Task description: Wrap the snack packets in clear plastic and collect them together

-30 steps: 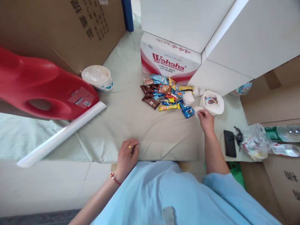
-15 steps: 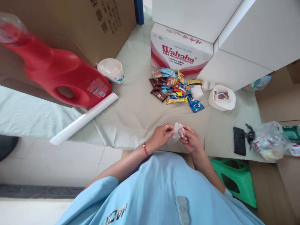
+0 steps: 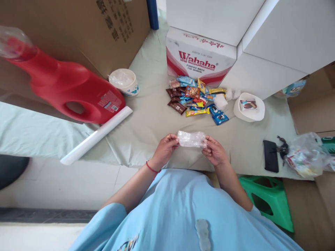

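Observation:
A crumpled clear plastic bag (image 3: 191, 138) is stretched flat between my two hands above the pale green cloth (image 3: 146, 122). My left hand (image 3: 164, 150) pinches its left end, and my right hand (image 3: 214, 151) pinches its right end. Beyond them lies a heap of several snack packets (image 3: 195, 99). A white bowl (image 3: 249, 108) with one wrapped snack in it sits to the right of the heap.
A red jug (image 3: 65, 89) and a white roll (image 3: 96, 135) lie at left, beside a white cup (image 3: 123, 82). A Wahaha carton (image 3: 199, 59) and white boxes stand behind the snacks. A black phone (image 3: 270, 156), a filled plastic bag (image 3: 303, 155) and a green stool (image 3: 267, 202) are at right.
My right hand came back from near the bowl with the plastic bag, my left hand joined it, and the two pulled the bunched bag out flat.

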Available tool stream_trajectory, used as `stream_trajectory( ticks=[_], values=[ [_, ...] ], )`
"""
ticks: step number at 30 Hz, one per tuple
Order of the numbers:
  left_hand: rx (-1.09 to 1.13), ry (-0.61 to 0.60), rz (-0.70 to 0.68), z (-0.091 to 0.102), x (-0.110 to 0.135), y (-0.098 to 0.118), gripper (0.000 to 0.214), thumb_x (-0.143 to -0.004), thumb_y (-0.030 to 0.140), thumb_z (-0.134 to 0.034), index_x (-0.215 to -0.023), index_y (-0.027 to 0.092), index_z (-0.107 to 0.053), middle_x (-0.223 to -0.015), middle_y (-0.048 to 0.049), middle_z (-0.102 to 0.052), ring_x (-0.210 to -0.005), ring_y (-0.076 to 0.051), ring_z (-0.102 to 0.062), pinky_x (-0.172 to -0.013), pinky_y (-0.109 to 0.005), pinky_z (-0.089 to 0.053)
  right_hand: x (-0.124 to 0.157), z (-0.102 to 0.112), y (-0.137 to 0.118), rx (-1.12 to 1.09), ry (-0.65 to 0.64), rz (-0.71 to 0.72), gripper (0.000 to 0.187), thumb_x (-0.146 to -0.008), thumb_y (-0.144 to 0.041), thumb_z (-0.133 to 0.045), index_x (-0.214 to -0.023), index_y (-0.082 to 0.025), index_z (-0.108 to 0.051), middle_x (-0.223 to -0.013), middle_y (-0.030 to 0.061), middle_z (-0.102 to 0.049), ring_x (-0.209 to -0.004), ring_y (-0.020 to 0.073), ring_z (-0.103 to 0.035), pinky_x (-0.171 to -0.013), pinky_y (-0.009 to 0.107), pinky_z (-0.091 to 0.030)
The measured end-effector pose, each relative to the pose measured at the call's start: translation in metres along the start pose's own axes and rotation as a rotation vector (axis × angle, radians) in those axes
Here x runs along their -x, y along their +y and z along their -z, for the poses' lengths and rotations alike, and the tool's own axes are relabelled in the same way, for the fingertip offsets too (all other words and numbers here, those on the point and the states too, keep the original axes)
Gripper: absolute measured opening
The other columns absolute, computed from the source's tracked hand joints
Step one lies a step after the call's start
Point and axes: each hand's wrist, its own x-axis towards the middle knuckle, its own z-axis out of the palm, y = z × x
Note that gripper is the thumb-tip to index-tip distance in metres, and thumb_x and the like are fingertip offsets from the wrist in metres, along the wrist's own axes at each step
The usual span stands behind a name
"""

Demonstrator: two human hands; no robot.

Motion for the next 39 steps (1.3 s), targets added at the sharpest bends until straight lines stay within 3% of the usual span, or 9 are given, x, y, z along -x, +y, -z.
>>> stream_trajectory(
  ticks=[3,9,11,16,20,24,27,31,39],
  values=[
    [-0.323,0.129,-0.23,-0.003,0.008,-0.005,0.028,-0.081,0.044,-0.075,-0.092,0.022,-0.061,-0.093,-0.0026,-0.064,-0.088,-0.018,-0.062,-0.081,-0.032,-0.05,0.0,0.002,0.0,-0.01,0.007,-0.011,0.033,-0.072,-0.032,-0.088,-0.088,-0.022,-0.061,-0.063,-0.0085,-0.05,-0.044,0.0021,-0.025,-0.037,0.012,-0.021],
    [-0.537,-0.114,-0.486,-0.032,0.014,-0.005,0.037,-0.086,0.047,-0.075,-0.113,0.024,-0.069,-0.121,-0.0103,-0.067,-0.114,-0.025,-0.063,-0.1,-0.041,-0.05,0.001,-0.003,0.001,-0.043,-0.059,-0.07,0.032,-0.073,-0.03,-0.088,-0.091,-0.021,-0.063,-0.063,-0.0087,-0.051,-0.043,0.0013,-0.021,-0.036,0.01,-0.021],
    [-0.489,-0.109,-0.451,-0.038,0.009,-0.005,0.027,-0.091,0.047,-0.068,-0.103,0.023,-0.071,-0.111,-0.0084,-0.07,-0.109,-0.024,-0.064,-0.1,-0.04,-0.049,0.002,-0.006,-0.001,-0.056,-0.093,-0.095,0.033,-0.073,-0.031,-0.089,-0.093,-0.021,-0.064,-0.062,-0.0093,-0.05,-0.043,0.0008,-0.019,-0.037,0.009,-0.021],
    [-0.208,-0.044,-0.223,-0.034,-0.003,-0.003,0.038,-0.094,0.057,-0.062,-0.085,0.021,-0.061,-0.077,0.0007,-0.062,-0.074,-0.015,-0.058,-0.072,-0.028,-0.047,0.002,0.0,-0.014,0.01,-0.129,-0.143,0.029,-0.077,-0.031,-0.087,-0.094,-0.02,-0.067,-0.058,-0.0107,-0.043,-0.042,0.0013,-0.017,-0.036,0.011,-0.018],
    [-0.133,-0.028,-0.196,-0.032,-0.001,-0.003,0.039,-0.096,0.06,-0.059,-0.087,0.022,-0.054,-0.068,0.0036,-0.058,-0.065,-0.013,-0.055,-0.067,-0.027,-0.045,-0.003,0.004,-0.019,0.074,0.077,0.055,0.036,-0.071,-0.033,-0.092,-0.098,-0.021,-0.07,-0.068,-0.0072,-0.053,-0.049,0.0036,-0.039,-0.041,0.014,-0.031],
    [-0.222,0.181,-0.249,-0.034,0.004,-0.005,0.036,-0.101,0.059,-0.052,-0.092,0.024,-0.05,-0.062,0.0068,-0.051,-0.057,-0.013,-0.05,-0.059,-0.027,-0.04,-0.004,0.0,-0.008,0.206,0.244,0.224,0.04,-0.076,-0.056,-0.086,-0.084,-0.022,-0.068,-0.071,-0.0037,-0.057,-0.053,0.0065,-0.044,-0.042,0.018,-0.032],
    [-0.297,0.225,-0.319,-0.037,0.008,-0.004,0.035,-0.104,0.058,-0.048,-0.092,0.025,-0.049,-0.063,0.0059,-0.052,-0.058,-0.014,-0.051,-0.061,-0.028,-0.041,-0.002,-0.011,0.011,0.36,0.183,0.166,0.048,-0.081,-0.07,-0.076,-0.085,-0.023,-0.069,-0.074,0.0001,-0.061,-0.058,0.0107,-0.049,-0.042,0.02,-0.032],
    [-0.298,0.159,-0.347,-0.036,0.008,-0.004,0.034,-0.105,0.056,-0.046,-0.092,0.025,-0.05,-0.066,0.0047,-0.054,-0.062,-0.014,-0.054,-0.066,-0.029,-0.044,-0.005,-0.022,0.029,0.536,0.075,0.195,0.039,-0.079,-0.06,-0.081,-0.082,-0.024,-0.067,-0.077,0.0001,-0.064,-0.069,0.0145,-0.053,-0.053,0.023,-0.041],
    [-0.133,0.094,-0.107,-0.002,-0.012,0.004,0.033,-0.095,0.053,-0.065,-0.088,0.023,-0.052,-0.067,0.0049,-0.056,-0.061,-0.012,-0.056,-0.061,-0.026,-0.044,-0.009,-0.001,0.012,0.553,0.04,0.201,0.039,-0.08,-0.056,-0.081,-0.074,-0.022,-0.064,-0.063,-0.0043,-0.053,-0.057,0.0114,-0.045,-0.055,0.024,-0.037]
  ],
)
